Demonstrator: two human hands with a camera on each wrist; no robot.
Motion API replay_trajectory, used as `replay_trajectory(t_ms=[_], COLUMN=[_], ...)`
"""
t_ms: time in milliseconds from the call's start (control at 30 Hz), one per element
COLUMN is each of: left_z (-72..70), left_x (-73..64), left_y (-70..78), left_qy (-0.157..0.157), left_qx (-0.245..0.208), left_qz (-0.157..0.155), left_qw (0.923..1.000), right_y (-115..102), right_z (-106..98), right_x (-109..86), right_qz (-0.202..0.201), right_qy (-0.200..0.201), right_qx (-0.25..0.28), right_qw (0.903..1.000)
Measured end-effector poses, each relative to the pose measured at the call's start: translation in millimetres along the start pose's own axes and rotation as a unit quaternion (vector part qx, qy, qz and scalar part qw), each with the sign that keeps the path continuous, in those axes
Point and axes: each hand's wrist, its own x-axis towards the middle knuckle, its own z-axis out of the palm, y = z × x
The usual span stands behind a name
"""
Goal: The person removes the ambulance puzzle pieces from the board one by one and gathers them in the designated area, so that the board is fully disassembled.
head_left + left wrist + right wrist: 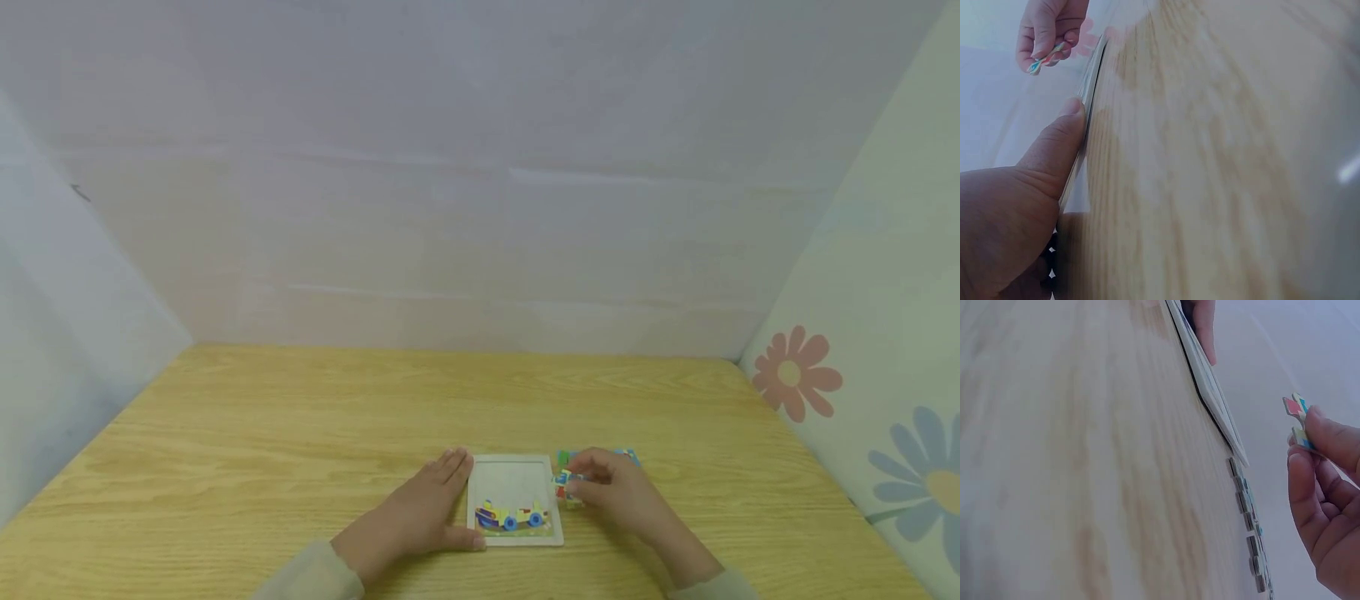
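A jigsaw puzzle tray with a pale rim lies on the table, its bottom part filled with joined pieces showing a vehicle with blue wheels. My left hand rests along the tray's left edge, fingers straight and thumb at the lower left corner. Beyond the tray's right edge, my right hand pinches a puzzle piece between thumb and fingers, held above the table in the right wrist view. Red, blue and pale yellow show on that piece. Loose puzzle pieces lie flat by the tray, partly hidden in the head view.
A wood-grain table spreads around the tray. Pale sheeting rises behind its far edge, and a side panel with printed flowers stands on the right.
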Motion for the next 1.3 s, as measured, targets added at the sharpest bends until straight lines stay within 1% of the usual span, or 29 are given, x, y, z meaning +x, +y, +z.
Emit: replay_trajectory(t_ms=[167,233,367,533,900,1100,1167,1300], left_z=[0.8,1.0,1.1,1.3,3.4,4.3,4.1,3.2], left_x=[0.0,0.0,0.2,0.1,0.0,0.8,0.6,0.3], left_y=[-0.8,-1.0,-1.1,-1.3,-2.4,-2.9,-2.7,-1.7], left_qy=[0.001,0.001,0.000,0.002,0.000,-0.003,-0.003,-0.002], left_qx=[0.000,-0.001,0.001,0.002,0.000,-0.001,-0.001,0.000], left_qz=[-0.001,-0.001,-0.001,0.001,-0.002,-0.008,-0.008,-0.008], left_qw=[1.0000,1.0000,1.0000,1.0000,1.0000,1.0000,1.0000,1.0000], right_y=[0,0,1,4,10,13,14,18], right_z=[-4,-6,-11,-18,-32,-37,-38,-43], right_x=[-4.0,-5.7,-8.8,-12.5,-20.0,-20.4,-21.3,-23.8], right_qz=[0.015,0.027,0.041,0.053,0.081,0.122,0.138,0.153], right_qy=[0.009,0.019,0.026,0.039,0.092,0.139,0.145,0.149], right_qx=[0.030,0.048,0.082,0.100,0.083,0.082,0.079,0.072], right_qw=[0.9994,0.9983,0.9955,0.9928,0.9890,0.9793,0.9766,0.9743])
